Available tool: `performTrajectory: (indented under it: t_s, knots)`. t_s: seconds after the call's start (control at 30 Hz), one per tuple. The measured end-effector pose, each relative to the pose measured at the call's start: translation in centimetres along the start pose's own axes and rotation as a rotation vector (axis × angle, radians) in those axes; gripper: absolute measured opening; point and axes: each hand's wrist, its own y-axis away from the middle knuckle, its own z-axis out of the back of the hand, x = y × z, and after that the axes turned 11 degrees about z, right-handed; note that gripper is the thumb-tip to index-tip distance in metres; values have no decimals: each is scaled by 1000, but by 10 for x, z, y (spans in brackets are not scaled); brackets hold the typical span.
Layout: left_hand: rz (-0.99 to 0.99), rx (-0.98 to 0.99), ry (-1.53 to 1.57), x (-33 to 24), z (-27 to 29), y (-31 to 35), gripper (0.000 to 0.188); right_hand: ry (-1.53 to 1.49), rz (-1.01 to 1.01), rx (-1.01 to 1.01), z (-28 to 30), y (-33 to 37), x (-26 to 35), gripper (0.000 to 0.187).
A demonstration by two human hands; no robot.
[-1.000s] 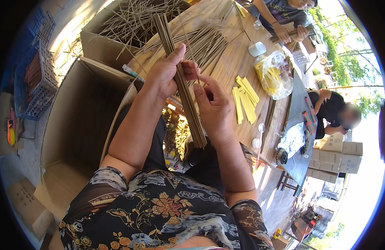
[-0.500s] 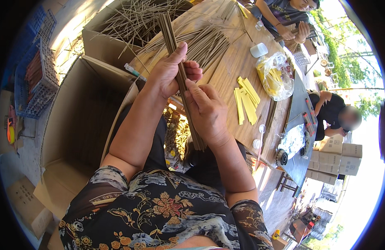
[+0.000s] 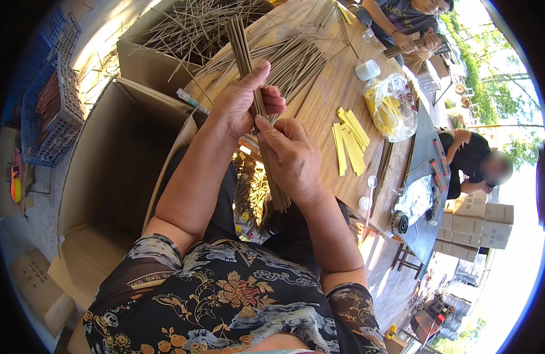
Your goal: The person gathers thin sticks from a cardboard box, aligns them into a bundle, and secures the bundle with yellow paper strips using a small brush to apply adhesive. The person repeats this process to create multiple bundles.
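Observation:
A bundle of thin brown sticks (image 3: 240, 48) slants across in front of me, its top leaning left over the table edge. Around its middle my left hand (image 3: 238, 107) is wrapped, thumb pointing up along the sticks. Just below, my right hand (image 3: 293, 158) grips the lower part of the same bundle, its thumb pressed on the sticks close to the left palm. The bundle's lower end shows beneath the right hand, above my lap. More loose sticks (image 3: 296, 66) lie on the wooden table behind my hands. Right of them are yellow paper strips (image 3: 354, 148).
An open cardboard box (image 3: 86, 171) stands at my left; a second box (image 3: 144, 66) beyond it is heaped with sticks. A white cup (image 3: 367, 70) and a clear bag (image 3: 396, 112) with yellow strips sit on the table. Two people are across and to the right.
My right thumb and fingers have shifted slightly up and left along the sticks. My left hand stays put. The person across has lowered and turned the sticks in their hands.

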Motion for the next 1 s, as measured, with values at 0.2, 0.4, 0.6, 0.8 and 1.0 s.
performTrajectory:
  t_s: [0.2, 0.4, 0.6, 0.8, 1.0]
  knots:
    - [15, 88, -21, -1, -2, 3, 31, -259, -291, -80, 3, 3, -7, 34]
    - [24, 199, -26, 9, -7, 3, 30, -1147, -679, 123, -23, 14, -16, 30]
    - [-28, 239, 8, 5, -5, -1, 26, -1764, -972, 262, -5, 18, -11, 22]
    - [-155, 115, 20, -1, 0, -6, 24, -1096, -893, 322, -6, 25, -3, 25]
    - [-52, 431, 103, -8, -1, 2, 27, -1779, -998, 325, 11, 40, 5, 29]
